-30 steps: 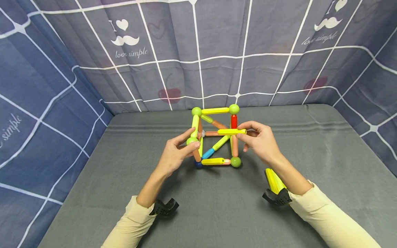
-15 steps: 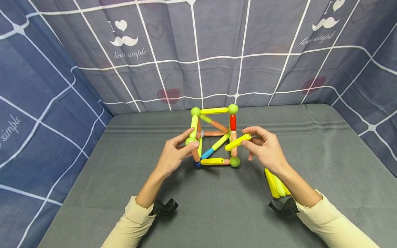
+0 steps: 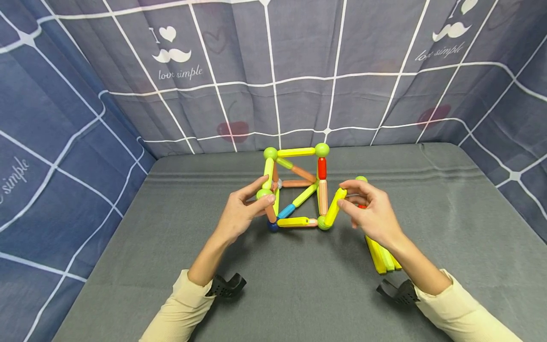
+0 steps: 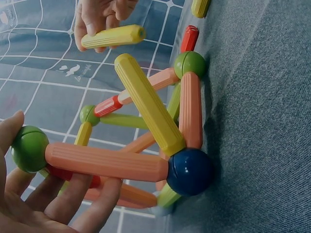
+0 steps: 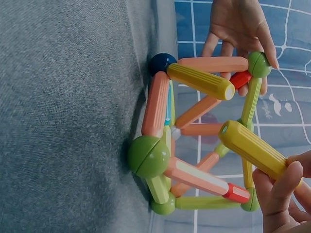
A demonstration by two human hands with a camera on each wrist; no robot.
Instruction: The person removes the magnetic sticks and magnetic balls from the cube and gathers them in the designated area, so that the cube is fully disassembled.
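A frame of coloured rods and balls stands on the grey surface. My left hand point(image 3: 244, 212) grips its near-left green ball point(image 4: 30, 149) between thumb and fingers. From the dark blue ball point(image 4: 190, 172) at the base, a yellow rod point(image 4: 149, 104) slants out, its other end free in both wrist views. My right hand point(image 3: 371, 209) pinches one end of another yellow rod point(image 5: 257, 151), held tilted at the frame's right side. In the right wrist view its far end stands apart from the lower green ball point(image 5: 148, 157).
Several yellow rods point(image 3: 378, 256) lie side by side under my right forearm. Beyond the right hand are a green ball point(image 3: 361, 179) and a bit of red, partly hidden. A checked curtain point(image 3: 239, 109) rises behind the grey surface point(image 3: 299, 285).
My right hand has moved right and slightly down, and its yellow rod has turned from level to steeply slanted. The left hand keeps its hold on the ball.
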